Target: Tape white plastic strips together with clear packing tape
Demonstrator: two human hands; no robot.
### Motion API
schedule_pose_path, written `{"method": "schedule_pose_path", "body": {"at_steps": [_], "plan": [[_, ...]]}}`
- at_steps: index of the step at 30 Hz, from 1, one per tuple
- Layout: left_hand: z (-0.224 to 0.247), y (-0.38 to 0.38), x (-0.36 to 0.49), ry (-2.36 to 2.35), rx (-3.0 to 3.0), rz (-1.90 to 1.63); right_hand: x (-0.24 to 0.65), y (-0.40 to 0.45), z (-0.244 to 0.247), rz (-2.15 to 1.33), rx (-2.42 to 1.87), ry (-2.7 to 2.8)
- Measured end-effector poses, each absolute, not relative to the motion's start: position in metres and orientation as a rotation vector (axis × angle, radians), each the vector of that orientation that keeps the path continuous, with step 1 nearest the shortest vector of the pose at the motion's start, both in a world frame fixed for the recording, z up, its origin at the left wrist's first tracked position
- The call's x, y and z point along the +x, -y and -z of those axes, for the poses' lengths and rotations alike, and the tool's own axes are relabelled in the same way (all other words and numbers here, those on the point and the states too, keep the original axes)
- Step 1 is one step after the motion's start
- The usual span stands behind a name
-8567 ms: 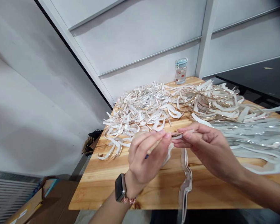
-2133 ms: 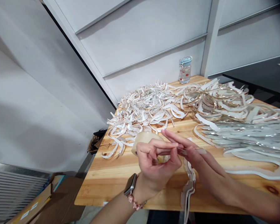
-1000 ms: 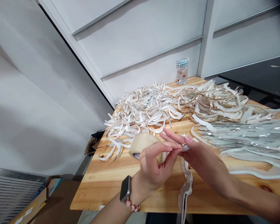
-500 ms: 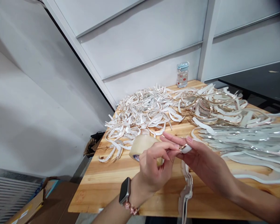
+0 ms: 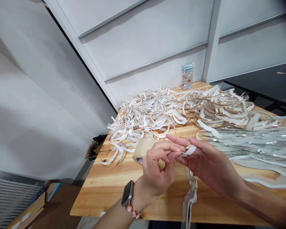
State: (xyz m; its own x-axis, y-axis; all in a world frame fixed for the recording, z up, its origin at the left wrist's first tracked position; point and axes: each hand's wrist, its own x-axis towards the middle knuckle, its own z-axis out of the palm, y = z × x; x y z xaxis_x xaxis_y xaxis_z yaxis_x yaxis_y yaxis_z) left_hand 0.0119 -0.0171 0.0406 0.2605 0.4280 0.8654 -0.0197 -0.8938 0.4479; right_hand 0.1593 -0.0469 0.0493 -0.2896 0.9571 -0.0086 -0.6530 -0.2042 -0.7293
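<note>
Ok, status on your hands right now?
Left hand against clear tape roll. Right hand pinching white gold-edged strip. Loose strip piles just beyond.

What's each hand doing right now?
Left hand: closed, holding a roll of clear packing tape.
Right hand: pinching a white gold-edged strip.

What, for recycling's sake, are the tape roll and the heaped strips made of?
The tape roll looks like clear plastic packing tape: glossy, translucent. The heaped strips seem white paper or foam edged with shiny gold-toned film; its glint suggests metallised plastic, uncertain.
</note>
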Motion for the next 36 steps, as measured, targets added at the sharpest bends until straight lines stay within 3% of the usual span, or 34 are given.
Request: {"method": "schedule_pose_path", "body": {"at_steps": [36], "plan": [[-0.039,0.018,0.004,-0.385,2.210,-1.826,0.171,0.034,-0.045,-1.974,-0.312,0.577]]}}
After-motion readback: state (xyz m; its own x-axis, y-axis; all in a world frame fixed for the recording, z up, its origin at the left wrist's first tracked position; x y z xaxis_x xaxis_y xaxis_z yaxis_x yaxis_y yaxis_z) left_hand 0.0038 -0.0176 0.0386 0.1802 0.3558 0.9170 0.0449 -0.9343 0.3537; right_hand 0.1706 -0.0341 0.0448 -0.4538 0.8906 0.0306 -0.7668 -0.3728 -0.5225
